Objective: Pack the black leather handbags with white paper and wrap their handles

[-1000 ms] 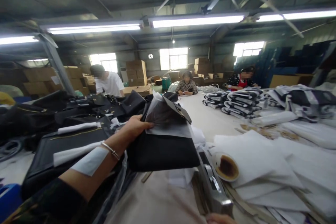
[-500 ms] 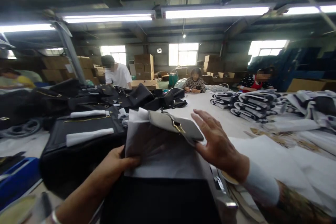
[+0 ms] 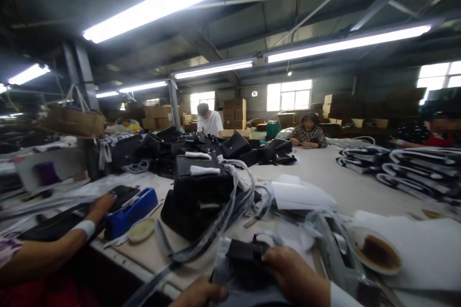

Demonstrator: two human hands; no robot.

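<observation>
A small black bag (image 3: 246,255) with a strap across its flap is low in front of me, with pale, thin wrapping over its body. My left hand (image 3: 201,291), partly cut off by the bottom edge, grips the wrapped lower left side with the thumb on top. On the right, my right hand (image 3: 291,268) has its fingers closed at the flap's right end, beside the strap. Behind the bag stands a larger black bag (image 3: 201,192) with white-wrapped handles. Plastic-wrapped straps (image 3: 230,211) trail from it toward me.
At the left, a co-worker's arm (image 3: 54,249) reaches over dark pieces. A blue tape dispenser (image 3: 133,211) and a round pale lid (image 3: 141,230) lie nearby. On the right are a grey tape dispenser (image 3: 333,244), a brown-stained dish (image 3: 376,252), white sheets (image 3: 428,244) and folded stacks (image 3: 414,168).
The view has swung left. The wrapped bag has come down and closer, and my right hand has gone from spread fingers beside the flap to gripping it. A co-worker's arm now shows at left.
</observation>
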